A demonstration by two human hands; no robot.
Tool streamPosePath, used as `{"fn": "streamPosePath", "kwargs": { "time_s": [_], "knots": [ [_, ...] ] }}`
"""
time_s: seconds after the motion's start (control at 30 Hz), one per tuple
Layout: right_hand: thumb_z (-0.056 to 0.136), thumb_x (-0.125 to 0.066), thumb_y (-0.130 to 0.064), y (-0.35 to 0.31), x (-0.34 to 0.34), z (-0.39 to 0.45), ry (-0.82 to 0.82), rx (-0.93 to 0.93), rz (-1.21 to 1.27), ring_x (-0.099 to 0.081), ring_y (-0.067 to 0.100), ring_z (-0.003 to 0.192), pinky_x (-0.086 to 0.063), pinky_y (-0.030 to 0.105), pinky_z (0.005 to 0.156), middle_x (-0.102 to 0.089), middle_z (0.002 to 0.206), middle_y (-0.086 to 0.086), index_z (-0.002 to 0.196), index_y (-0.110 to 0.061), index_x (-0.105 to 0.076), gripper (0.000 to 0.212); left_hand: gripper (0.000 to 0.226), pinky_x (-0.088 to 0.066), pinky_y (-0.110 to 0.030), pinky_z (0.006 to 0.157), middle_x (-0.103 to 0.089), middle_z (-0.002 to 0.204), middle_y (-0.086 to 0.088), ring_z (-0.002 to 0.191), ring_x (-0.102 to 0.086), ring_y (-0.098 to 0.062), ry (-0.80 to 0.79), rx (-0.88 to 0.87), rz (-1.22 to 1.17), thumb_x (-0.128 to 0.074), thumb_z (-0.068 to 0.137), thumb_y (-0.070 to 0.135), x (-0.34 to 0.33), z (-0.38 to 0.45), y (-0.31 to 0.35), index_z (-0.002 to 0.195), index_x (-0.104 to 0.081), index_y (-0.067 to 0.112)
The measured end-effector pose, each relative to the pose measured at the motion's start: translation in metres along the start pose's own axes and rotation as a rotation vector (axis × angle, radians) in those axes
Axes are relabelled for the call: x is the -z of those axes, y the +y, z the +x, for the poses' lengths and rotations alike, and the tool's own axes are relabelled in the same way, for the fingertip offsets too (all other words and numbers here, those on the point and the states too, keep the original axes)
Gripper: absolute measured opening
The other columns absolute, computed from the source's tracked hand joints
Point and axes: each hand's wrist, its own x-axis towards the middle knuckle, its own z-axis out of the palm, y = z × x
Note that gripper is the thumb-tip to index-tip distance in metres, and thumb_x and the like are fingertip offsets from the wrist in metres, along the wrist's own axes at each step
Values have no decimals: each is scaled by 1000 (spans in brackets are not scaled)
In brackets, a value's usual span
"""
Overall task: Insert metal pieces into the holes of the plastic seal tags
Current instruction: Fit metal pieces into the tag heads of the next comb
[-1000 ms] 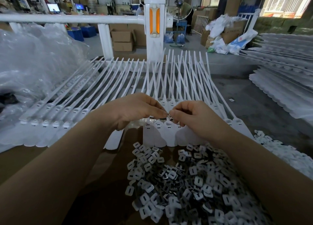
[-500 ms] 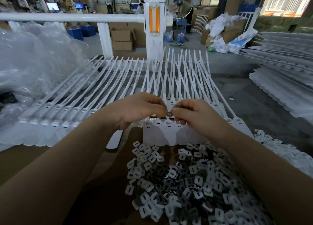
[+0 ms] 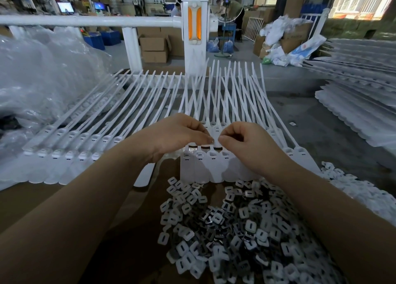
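Note:
White plastic seal tags (image 3: 211,166) lie in a row in front of me, their long tails fanning away toward a white post. My left hand (image 3: 175,135) and my right hand (image 3: 242,142) meet fingertip to fingertip just above the tag heads. A tiny metal piece (image 3: 212,141) shows at my left fingertips. My right fingers are curled in a pinch beside it; what they hold is hidden. A heap of small metal pieces and white caps (image 3: 237,230) lies on the brown board near me.
A second row of tags (image 3: 70,146) lies to the left, beside crumpled clear plastic bags (image 3: 42,78). Stacks of tags (image 3: 360,103) are piled at the right. A white rail and post (image 3: 194,33) stand behind the work surface.
Both hands have lifted slightly away from the tag heads and the fingertips have parted a little. The metal piece stays pinched between them.

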Motion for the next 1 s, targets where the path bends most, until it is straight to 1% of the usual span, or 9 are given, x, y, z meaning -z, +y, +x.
{"fn": "streamPosePath", "kwargs": {
  "time_s": [0.07,0.1,0.2,0.23,0.3,0.47,0.57,0.83,1.0],
  "knots": [
    [93,-60,-20,2,0,1,4,-25,-72,-56,-2,62,-42,15,58,-63,73,-12,78,-30,-61,17,12,-47,-41,97,-73,86,2,92,-65,-17,30,29,8,-73,84,28,-2,0,-1,85,-76,16],
    [93,-59,-18,2,-1,1,-17,-36,-89,-57,-1,67,-43,16,60,-63,77,-12,80,-31,-61,18,12,-48,-41,95,-73,87,1,93,-65,-18,39,40,21,-74,83,28,-3,0,-1,85,-76,17],
    [91,-58,-10,0,-2,0,-76,-34,-50,-61,4,77,-48,19,67,-65,85,-11,84,-31,-61,22,10,-51,-32,75,-71,80,3,85,-65,-16,42,77,56,-75,82,29,-8,2,-1,81,-75,19],
    [91,-58,-9,-1,-2,0,-91,-32,-33,-62,4,79,-49,20,69,-66,86,-11,84,-32,-61,24,10,-47,-29,68,-69,75,5,79,-63,-13,38,92,62,-76,82,28,-10,2,-1,79,-74,19],
    [91,-58,-9,-2,-3,0,-112,-30,-30,-62,3,81,-49,20,70,-66,87,-11,83,-32,-61,25,11,-40,-25,62,-66,70,8,72,-58,-9,44,128,73,-77,82,28,-12,3,-1,78,-74,18],
    [91,-58,-11,-2,-5,0,-115,-25,-42,-63,2,82,-50,19,71,-66,87,-11,82,-33,-61,24,11,-40,-25,62,-66,76,4,77,-58,-12,61,174,68,-78,81,24,-11,5,-3,77,-73,14],
    [91,-59,-12,-2,-5,-1,-115,-26,-34,-63,2,80,-49,17,68,-66,86,-11,82,-33,-61,22,9,-41,-24,60,-67,77,2,73,-59,-13,81,179,127,-77,81,21,-10,7,-6,75,-72,16],
    [91,-60,-15,-3,-6,-1,-119,-35,-46,-60,0,76,-43,15,62,-65,83,-12,82,-32,-61,19,11,-44,-23,60,-70,80,2,75,-62,-11,67,179,217,-79,79,30,-10,10,-11,78,-75,20],
    [91,-60,-16,-3,-5,-3,-117,-32,-39,-62,3,78,-45,16,65,-65,85,-10,85,-31,-62,16,11,-48,-25,67,-71,84,4,82,-64,-11,77,159,260,-81,78,31,-9,9,-11,81,-74,23]
  ]
}}
